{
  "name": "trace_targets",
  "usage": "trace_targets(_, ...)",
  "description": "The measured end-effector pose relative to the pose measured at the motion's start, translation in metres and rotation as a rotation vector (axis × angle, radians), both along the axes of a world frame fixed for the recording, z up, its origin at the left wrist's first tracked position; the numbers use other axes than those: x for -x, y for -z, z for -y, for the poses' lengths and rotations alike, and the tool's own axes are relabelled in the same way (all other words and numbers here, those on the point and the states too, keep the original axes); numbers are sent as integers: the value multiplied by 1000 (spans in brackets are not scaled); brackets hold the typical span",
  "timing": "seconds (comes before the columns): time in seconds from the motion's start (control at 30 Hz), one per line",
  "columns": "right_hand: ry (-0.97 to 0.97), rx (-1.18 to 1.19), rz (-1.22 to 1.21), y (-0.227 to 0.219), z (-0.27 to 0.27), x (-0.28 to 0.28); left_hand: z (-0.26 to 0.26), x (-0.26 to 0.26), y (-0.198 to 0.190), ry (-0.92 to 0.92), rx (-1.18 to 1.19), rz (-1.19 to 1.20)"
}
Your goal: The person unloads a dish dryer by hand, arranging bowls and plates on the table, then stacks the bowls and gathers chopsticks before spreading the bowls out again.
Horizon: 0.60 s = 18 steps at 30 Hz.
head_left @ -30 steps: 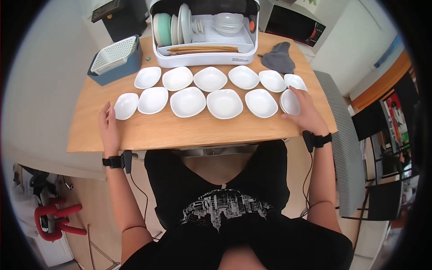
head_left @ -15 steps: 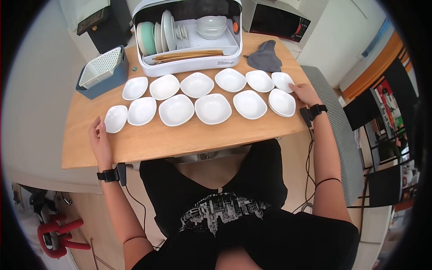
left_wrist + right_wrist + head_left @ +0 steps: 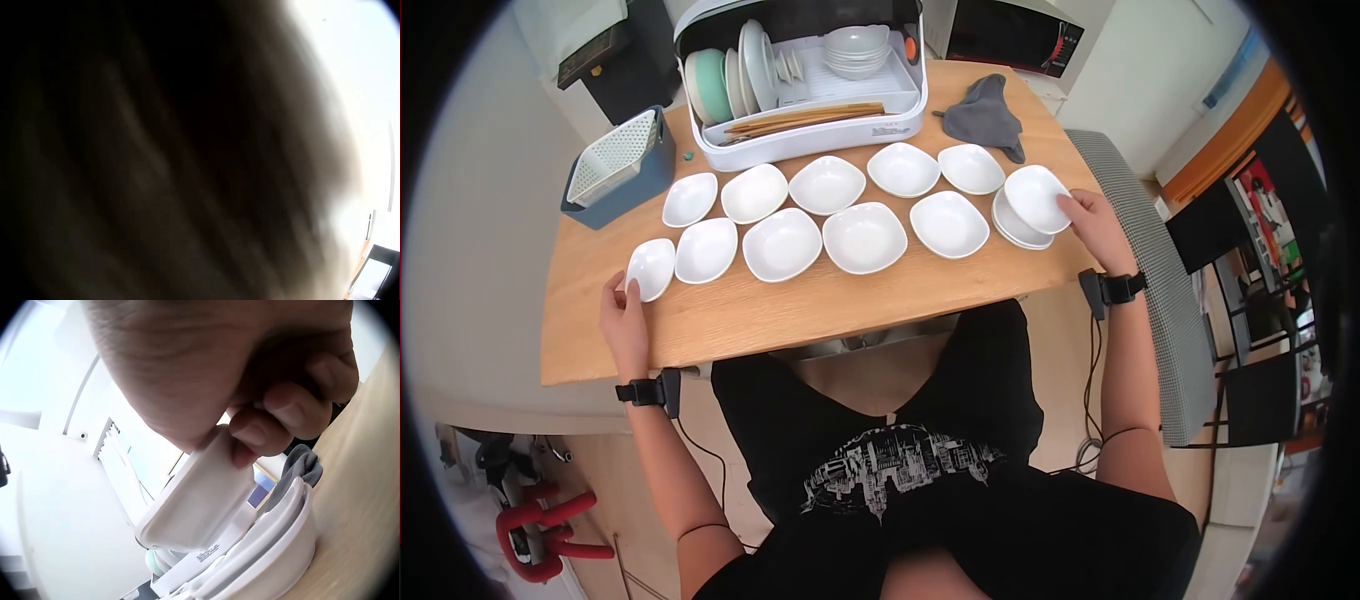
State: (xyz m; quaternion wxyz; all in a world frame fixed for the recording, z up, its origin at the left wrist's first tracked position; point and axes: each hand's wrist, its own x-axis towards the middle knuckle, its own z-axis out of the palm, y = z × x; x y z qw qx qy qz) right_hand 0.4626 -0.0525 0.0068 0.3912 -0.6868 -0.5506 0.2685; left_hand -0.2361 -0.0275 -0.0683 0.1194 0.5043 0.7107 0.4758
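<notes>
My right hand (image 3: pixel 1098 228) pinches the rim of a white bowl (image 3: pixel 1037 200) between thumb and fingers. The bowl is held tilted, over a stack of nested white bowls (image 3: pixel 1022 238) at the right end of the front row. In the right wrist view, the held bowl (image 3: pixel 197 500) hangs from the fingertips above and beside the stacked bowls (image 3: pixel 275 556). My left hand (image 3: pixel 624 322) rests at the table's left side, its thumb at the rim of the leftmost front bowl (image 3: pixel 650 270), fingers loosely bent. The left wrist view is mostly dark and blurred.
More white bowls (image 3: pixel 865 238) stand in two rows on the wooden table (image 3: pixel 730 315). Behind are a dish rack (image 3: pixel 810 145) with plates, bowls and chopsticks, a blue basket (image 3: pixel 622 190) with a white strainer, and a grey cloth (image 3: pixel 985 118). A grey bench (image 3: pixel 1145 290) stands at the right.
My right hand went from the front stack to the back row's rightmost bowl, gripped it, lifted it and brought it forward over the stack. The left hand stays beside the leftmost front bowl.
</notes>
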Motion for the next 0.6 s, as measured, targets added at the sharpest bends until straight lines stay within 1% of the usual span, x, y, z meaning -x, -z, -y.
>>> trace_targets(0.07,-20,-15,82,3,7,9,0,0,0,9,0,-15)
trace_targets(0.2,-30,-29,93,24,1,-2,4,-2,-3,18,6,-43)
trace_targets(0.43,-3,8,155,20,4,8,2,-2,-2,31,19,-35)
trace_targets(0.53,-37,50,212,14,4,8,2,0,3,36,9,-20)
trace_targets(0.6,-37,205,351,10,1,3,1,-1,3,42,-4,12)
